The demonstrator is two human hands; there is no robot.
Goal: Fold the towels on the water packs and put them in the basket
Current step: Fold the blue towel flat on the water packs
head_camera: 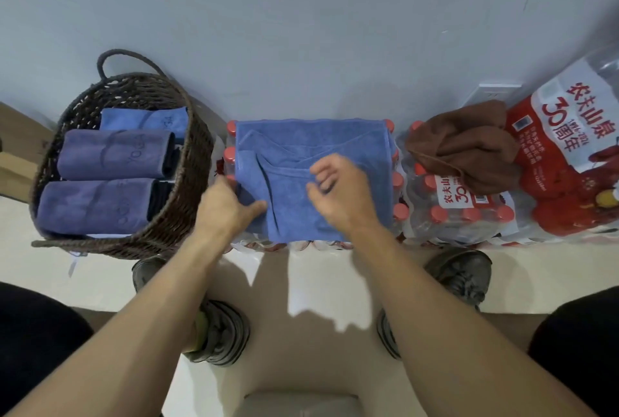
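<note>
A blue towel (351,145) lies partly folded on the middle water pack (231,152). My left hand (227,207) grips the towel's left edge, thumb on top of the fold. My right hand (338,187) hovers over the towel's middle with fingers loosely curled, blurred, holding nothing that I can see. A crumpled brown towel (469,145) sits on the right water pack (452,215). The dark wicker basket (197,162) stands at the left and holds folded purple and blue towels (110,155).
A larger red-and-white water pack (569,148) leans at the far right. The grey wall (301,31) runs close behind everything. My shoes (217,336) stand on the pale floor in front of the packs. Cardboard (16,155) sits left of the basket.
</note>
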